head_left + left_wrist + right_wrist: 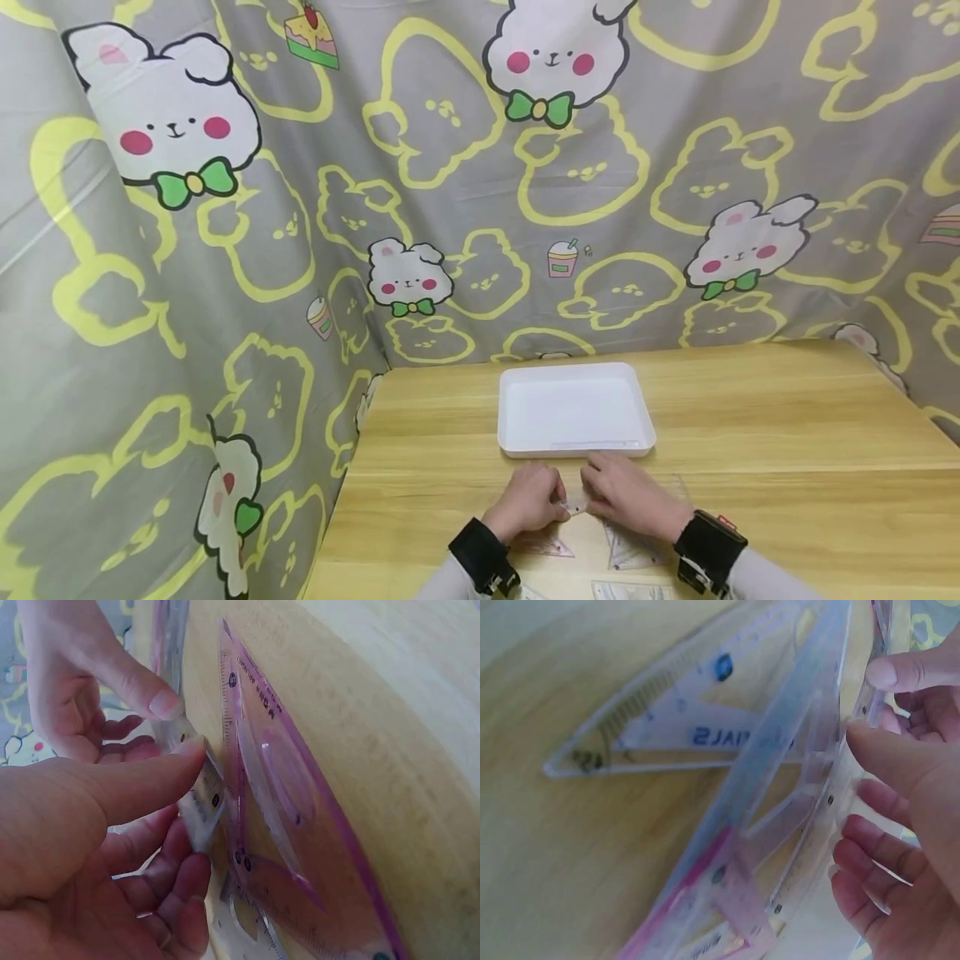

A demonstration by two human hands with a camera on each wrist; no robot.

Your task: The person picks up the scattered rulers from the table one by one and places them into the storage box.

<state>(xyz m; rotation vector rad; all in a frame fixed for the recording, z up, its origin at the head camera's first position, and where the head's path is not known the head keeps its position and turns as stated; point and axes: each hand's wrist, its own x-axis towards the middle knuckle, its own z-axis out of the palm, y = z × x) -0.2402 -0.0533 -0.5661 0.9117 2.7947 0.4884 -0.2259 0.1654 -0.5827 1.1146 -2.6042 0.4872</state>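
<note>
My left hand (pixel 528 496) and right hand (pixel 630 493) meet in front of the white tray, each pinching a clear plastic drawing piece (pixel 199 814) with black dots along it. Fingers hide much of its outline. In the left wrist view, the thumb lies on its face and fingers curl behind. A pink-edged set square (pixel 349 847) lies on the table beside the left hand. To the other side, under the right forearm in the head view, is a clear set square (pixel 705 731) with blue lettering.
The shallow white tray (pixel 576 400) stands just beyond the hands, with a clear ruler (pixel 596 444) along its near inner side. Another clear piece (pixel 630 591) lies at the table's front. A patterned grey curtain (pixel 450 208) hangs behind the wooden table (pixel 787 417).
</note>
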